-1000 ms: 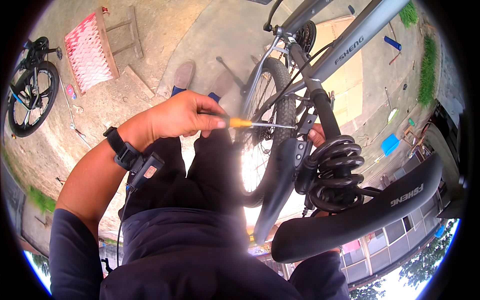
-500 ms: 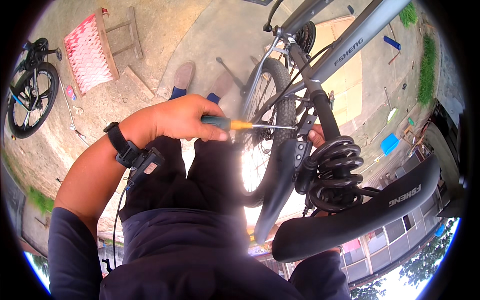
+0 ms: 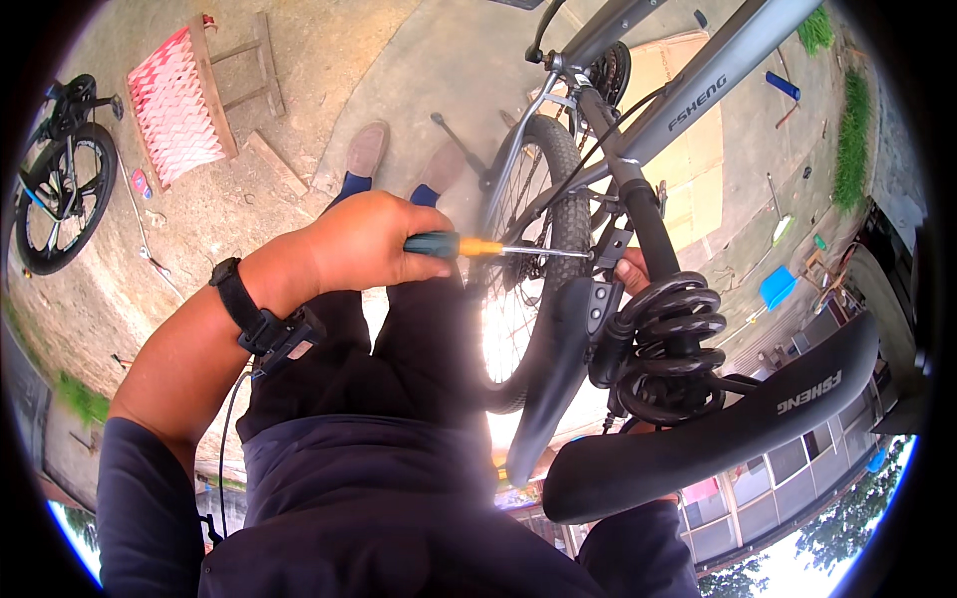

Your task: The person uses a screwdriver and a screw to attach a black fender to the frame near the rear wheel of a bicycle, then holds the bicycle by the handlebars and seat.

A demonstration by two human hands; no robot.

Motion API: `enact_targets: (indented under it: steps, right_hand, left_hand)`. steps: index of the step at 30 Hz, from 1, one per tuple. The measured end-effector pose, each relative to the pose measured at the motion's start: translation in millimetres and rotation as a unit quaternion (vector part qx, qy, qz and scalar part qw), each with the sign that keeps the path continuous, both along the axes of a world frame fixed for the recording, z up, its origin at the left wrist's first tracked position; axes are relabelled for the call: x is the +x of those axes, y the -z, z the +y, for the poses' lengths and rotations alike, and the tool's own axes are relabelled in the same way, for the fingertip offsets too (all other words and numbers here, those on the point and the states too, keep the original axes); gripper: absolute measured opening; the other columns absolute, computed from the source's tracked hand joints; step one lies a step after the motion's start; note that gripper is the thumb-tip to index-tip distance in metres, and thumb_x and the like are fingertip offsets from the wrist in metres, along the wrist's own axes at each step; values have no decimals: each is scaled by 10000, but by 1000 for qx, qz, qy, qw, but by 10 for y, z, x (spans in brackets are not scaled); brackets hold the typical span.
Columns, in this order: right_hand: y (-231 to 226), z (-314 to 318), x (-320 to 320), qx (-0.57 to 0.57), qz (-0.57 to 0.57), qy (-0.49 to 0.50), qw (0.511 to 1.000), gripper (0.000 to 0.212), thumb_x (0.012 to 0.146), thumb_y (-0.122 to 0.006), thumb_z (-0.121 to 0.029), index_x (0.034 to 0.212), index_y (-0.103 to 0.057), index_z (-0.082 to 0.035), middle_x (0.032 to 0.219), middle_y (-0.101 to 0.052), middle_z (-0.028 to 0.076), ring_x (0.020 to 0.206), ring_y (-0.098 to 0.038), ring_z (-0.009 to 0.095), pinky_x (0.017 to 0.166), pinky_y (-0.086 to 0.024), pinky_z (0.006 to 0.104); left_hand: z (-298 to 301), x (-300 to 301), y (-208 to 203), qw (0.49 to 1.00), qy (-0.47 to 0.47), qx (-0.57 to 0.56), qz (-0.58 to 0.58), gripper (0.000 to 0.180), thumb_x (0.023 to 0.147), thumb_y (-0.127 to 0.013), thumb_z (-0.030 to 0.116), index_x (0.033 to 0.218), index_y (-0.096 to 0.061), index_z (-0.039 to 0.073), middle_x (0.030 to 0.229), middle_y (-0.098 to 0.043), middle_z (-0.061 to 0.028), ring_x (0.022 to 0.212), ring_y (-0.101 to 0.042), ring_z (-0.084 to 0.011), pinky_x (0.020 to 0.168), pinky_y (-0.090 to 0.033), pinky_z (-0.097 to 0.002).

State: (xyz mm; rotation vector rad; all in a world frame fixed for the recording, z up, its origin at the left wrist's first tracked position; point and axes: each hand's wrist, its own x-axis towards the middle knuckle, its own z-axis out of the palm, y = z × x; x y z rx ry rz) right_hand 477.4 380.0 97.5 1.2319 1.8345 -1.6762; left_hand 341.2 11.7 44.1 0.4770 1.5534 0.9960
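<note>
My left hand point(image 3: 374, 239) is closed round a screwdriver point(image 3: 434, 244) with a dark green and yellow handle. Its steel shaft runs level to the right, over the rear tyre point(image 3: 558, 169), and the tip meets a small black bracket point(image 3: 610, 249) on a black mudguard point(image 3: 558, 369). Two bolt heads show on the mudguard's mount. On the far side of that bracket, fingertips of my right hand point(image 3: 631, 271) press against it; the rest of the hand is hidden behind the seat post and coiled cable lock. The grey bicycle frame point(image 3: 688, 110) slants to the upper right.
A black saddle point(image 3: 708, 429) and the thick coiled lock point(image 3: 678, 339) crowd the lower right. Cardboard point(image 3: 688, 189) lies under the bike. A woven pink stool point(image 3: 179, 110), a wrench point(image 3: 150, 259) and another bicycle point(image 3: 65, 189) are to the left. A blue dustpan point(image 3: 778, 287) lies at right.
My left hand and wrist have turned slightly, and the device strapped to the wrist has tilted with them. The screwdriver tip stays at the bracket; my right fingertips have hardly moved.
</note>
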Motion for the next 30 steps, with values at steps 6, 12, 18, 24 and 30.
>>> enact_targets:
  steps: [6,12,18,24,30]
  right_hand:
    - [-25,11,4,1,5,5,1000,164,977,-670,-160,1083,-677,-35,910,-670,18,804,-613,85,684,-496,228]
    - [-25,-4,27,-5,12,13,1000,163,978,-671,-163,1081,-673,-36,904,-670,17,801,-612,84,684,-495,226]
    - [-136,59,31,-8,21,21,1000,163,980,-671,-165,1079,-668,-36,897,-669,15,799,-612,83,683,-494,224]
    - [-481,204,121,8,32,28,999,163,981,-671,-168,1076,-664,-36,891,-669,14,796,-611,81,683,-494,223]
    - [-1101,376,276,43,63,30,997,163,982,-671,-170,1074,-660,-37,885,-669,13,793,-611,80,682,-493,221]
  left_hand:
    - [-30,-41,-54,999,-5,14,-41,407,852,-803,304,1154,-692,56,943,-721,-139,849,-688,-287,789,-531,-356]
    - [-181,-49,-80,991,6,-4,-131,426,877,-792,299,1176,-683,16,968,-714,-102,904,-655,-175,843,-511,-316]
    - [-453,50,-338,985,-34,-59,-158,446,874,-785,336,1172,-692,16,997,-719,-125,933,-663,-231,882,-509,-329]
    - [-641,129,-787,983,-56,-89,-152,405,886,-784,320,1175,-700,49,825,-670,-50,691,-596,-126,647,-495,-296]
    - [-889,189,-1408,959,-106,-129,-229,386,922,-750,284,1200,-644,37,854,-638,-29,699,-623,-125,670,-515,-296]
